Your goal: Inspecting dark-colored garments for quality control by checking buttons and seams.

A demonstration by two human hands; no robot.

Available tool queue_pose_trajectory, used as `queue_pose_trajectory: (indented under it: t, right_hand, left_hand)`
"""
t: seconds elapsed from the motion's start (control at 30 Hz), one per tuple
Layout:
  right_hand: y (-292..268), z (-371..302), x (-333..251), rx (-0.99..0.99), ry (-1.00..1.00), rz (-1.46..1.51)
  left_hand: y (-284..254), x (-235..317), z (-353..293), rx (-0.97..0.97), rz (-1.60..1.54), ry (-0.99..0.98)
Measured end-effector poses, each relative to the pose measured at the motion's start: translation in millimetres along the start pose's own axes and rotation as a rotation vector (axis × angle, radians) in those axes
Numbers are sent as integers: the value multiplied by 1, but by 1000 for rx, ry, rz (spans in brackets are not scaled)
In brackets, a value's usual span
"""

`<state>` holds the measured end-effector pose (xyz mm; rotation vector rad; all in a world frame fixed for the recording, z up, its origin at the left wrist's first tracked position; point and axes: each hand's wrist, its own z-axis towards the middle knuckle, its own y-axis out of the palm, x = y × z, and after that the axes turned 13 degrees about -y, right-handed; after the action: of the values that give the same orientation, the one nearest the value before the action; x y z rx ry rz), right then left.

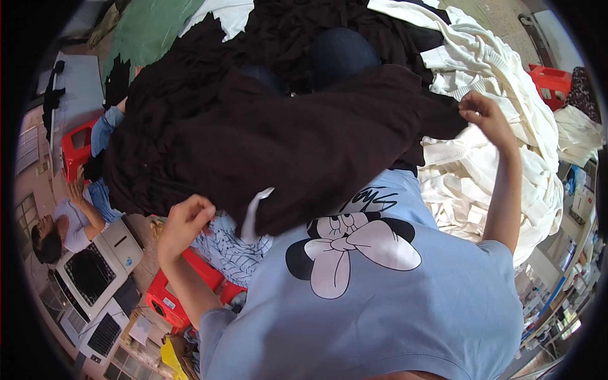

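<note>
A dark brown-black garment (pixel 285 149) is spread across my lap, partly over my knees, with a small white strip (pixel 254 212) hanging at its lower edge. On the right, the fingertips of my right hand (pixel 489 120) pinch the end of a narrow part of it, which looks like a sleeve. My left hand (pixel 183 225) is raised at the garment's lower left side, thumb and fingers curled together. Whether anything thin is between those fingers cannot be made out. The garment's exact kind is unclear because it is bunched.
Around my knees lies a large heap of dark garments (pixel 171 88). White knitwear (pixel 494 171) is piled to the right. Red plastic stools (pixel 190 288) stand at the left, with patterned blue cloth (pixel 237 250) beside me. Another person (pixel 69 221) sits at the far left near a pale machine (pixel 98 272).
</note>
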<state>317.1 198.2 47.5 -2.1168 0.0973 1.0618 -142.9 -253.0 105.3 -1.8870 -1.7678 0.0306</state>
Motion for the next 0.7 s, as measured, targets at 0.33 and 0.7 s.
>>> queue_pose_trajectory:
  t: [0.33,0.7]
  right_hand:
    - [101,-7,-30,204,-657,2]
    - [40,7,-56,80,-386,965]
  left_hand:
    - [99,104,4,230,638,826]
    - [-58,148,27,495,-762,885]
